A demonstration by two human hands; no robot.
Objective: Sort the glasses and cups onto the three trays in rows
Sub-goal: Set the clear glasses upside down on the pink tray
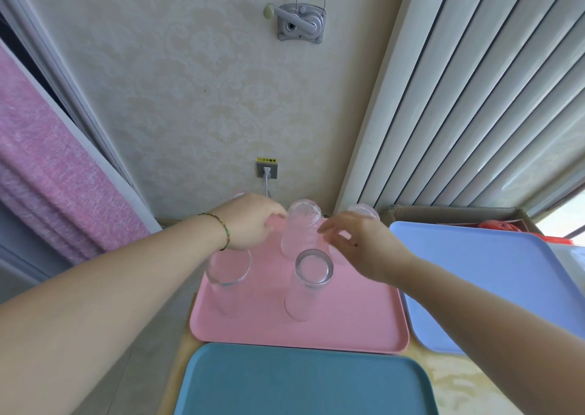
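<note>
Item: clear glasses (pixel 313 272), upright on the pink tray (pixel 348 319), lined up in rows.
Ribbed glass (pixel 300 228): back middle.
Right hand (pixel 361 247): fingers spread just beside it, gripping nothing, likely reaching to straighten it.
Left hand (pixel 250 221): fingers curled at the back-left; grip not discernible.
Blue tray (pixel 474 288), teal tray (pixel 285 383): adjoining, presumably for other kinds.

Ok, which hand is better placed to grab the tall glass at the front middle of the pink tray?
Right. The right hand hovers open just beside that tall glass; the left hand is curled at the far left corner of the pink tray.
</note>
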